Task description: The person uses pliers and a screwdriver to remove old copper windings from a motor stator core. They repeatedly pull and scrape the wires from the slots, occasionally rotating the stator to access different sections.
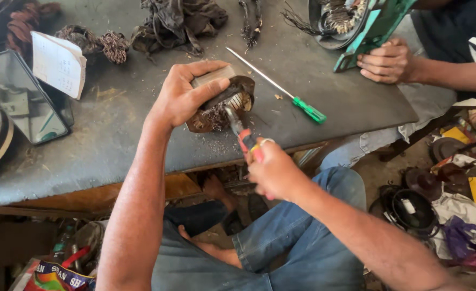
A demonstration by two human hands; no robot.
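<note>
My left hand (181, 94) grips a rusty brown motor stator (238, 91) with copper windings, tilted on its side on the dark table (114, 134). My right hand (270, 170) holds red-handled pliers (243, 134), whose jaws reach into the windings at the stator's lower edge. Bits of wire and debris lie on the table just below the stator.
A green-handled screwdriver (297, 102) lies right of the stator. Another person's hand (386, 62) rests on a green frame (375, 29) holding a second stator (340, 16). A small notebook (59, 63), a mirror (25, 97) and wire bundles (176, 21) lie further back. Clutter covers the floor at right.
</note>
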